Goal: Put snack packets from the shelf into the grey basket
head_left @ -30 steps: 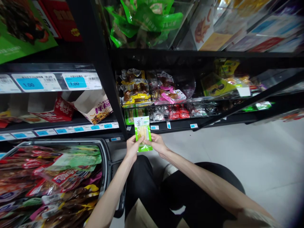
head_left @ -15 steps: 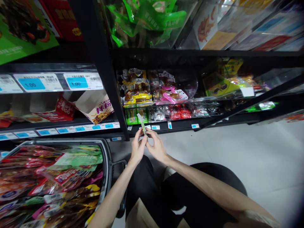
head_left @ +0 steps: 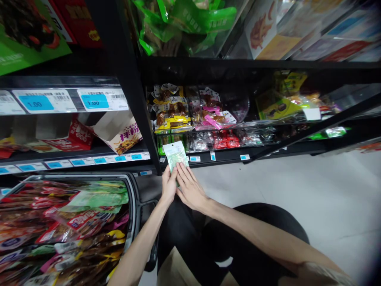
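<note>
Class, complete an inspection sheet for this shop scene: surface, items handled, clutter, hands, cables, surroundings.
Surface: pale grey floor.
Handled items: small pale green and white plastic snack packet, held before the black metal shelves.
Clutter: dark grey basket heaped with colourful snack packs.
Hands: left hand grips the packet's lower edge; right hand lays straight fingers on it.
Cables: nothing seen.
Surroundings: blue price labels, stocked shelves.

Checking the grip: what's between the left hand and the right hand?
A small green-and-white snack packet, lower edge gripped by the left hand and touched by the right hand, in the head view.
</note>
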`<state>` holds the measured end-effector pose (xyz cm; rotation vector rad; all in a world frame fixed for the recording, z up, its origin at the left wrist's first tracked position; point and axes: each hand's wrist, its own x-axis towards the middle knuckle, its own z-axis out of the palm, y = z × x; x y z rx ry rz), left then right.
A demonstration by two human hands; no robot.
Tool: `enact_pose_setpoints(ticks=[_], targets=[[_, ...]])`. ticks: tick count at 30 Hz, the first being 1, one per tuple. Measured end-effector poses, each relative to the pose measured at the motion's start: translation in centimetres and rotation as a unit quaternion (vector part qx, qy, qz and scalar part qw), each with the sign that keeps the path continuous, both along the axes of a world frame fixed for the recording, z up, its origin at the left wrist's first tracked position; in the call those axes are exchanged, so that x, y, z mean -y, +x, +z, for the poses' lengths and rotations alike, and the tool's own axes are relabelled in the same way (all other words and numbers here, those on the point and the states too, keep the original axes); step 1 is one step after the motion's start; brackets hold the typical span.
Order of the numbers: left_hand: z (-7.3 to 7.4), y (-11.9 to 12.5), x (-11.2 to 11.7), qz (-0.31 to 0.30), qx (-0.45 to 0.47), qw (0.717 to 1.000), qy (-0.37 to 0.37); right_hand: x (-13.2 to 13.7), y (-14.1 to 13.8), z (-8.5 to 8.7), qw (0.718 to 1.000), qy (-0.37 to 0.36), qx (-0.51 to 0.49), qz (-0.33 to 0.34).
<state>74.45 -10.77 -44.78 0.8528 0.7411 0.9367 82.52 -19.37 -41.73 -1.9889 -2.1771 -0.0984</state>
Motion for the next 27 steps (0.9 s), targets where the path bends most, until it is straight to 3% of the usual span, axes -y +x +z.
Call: enact_pose_setpoints(ticks=[19,23,27], targets=[[-0.38,-0.12,-0.06,-0.002,-0.019,1.0,0.021,-0.1,0.05,0.39,1.0,-0.008,0.002,0.001],[-0.26,-0.22,-0.01,-0.011,-0.024,0.999,0.024,0.04,0.24,0.26,0.998,0.009,-0.062,0.008],[0.16,-0.5,-0.05,-0.071,-0.003,0.997,0.004,-0.07,0.5,0.13,0.973,0.07,-0.221,-0.009]])
